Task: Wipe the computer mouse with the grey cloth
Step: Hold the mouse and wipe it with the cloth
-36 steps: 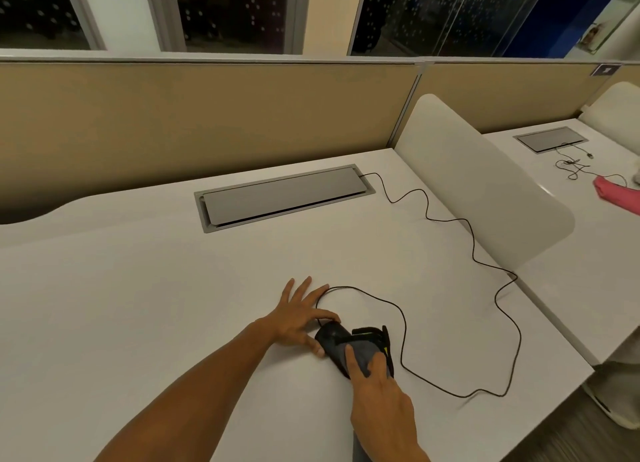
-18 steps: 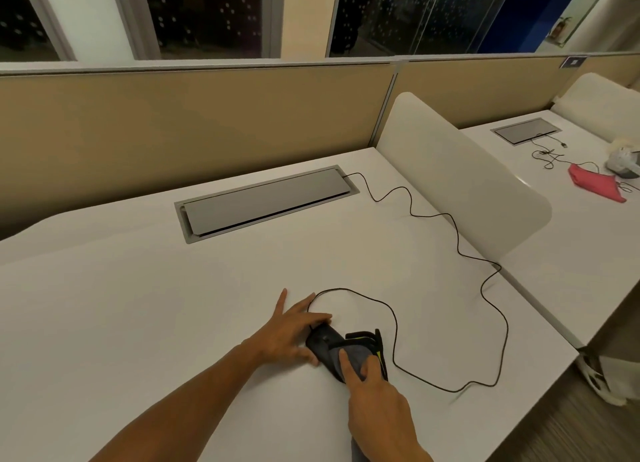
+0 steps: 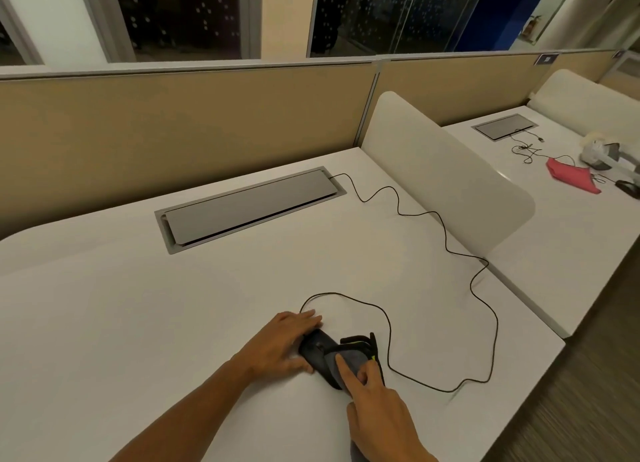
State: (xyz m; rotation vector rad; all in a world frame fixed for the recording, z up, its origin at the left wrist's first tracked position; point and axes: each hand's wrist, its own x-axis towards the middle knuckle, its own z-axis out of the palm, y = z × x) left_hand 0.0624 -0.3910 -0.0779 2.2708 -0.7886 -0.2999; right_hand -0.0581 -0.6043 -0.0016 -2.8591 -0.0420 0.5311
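**Both hands on the mouse, cloth pressed over its rear half**

Your left hand (image 3: 285,345) lies flat at the 9 o'clock side of the computer mouse (image 3: 317,352), fingers stretched along its front edge and thumb against its near side; the grip is a loose brace on the mouse body, not a closed fist. Your right hand (image 3: 375,415) comes in from 6 o'clock with the index finger extended, pressing the grey cloth (image 3: 349,359) down onto the back of the mouse. The other fingers curl over the cloth's right edge, so that grip is partly closed on the fabric.

The mouse sits on the white table (image 3: 138,323) near the front edge, at about 5 o'clock from the table's middle. Its dark front half shows bare; the rear half is covered by the cloth, which has dark trim and a yellow-green fleck at its 3 o'clock side.

The black cable (image 3: 485,309) loops away from the mouse's front, swings out toward 3 o'clock, then winds back to the grey cable hatch (image 3: 249,207) at 12 o'clock.
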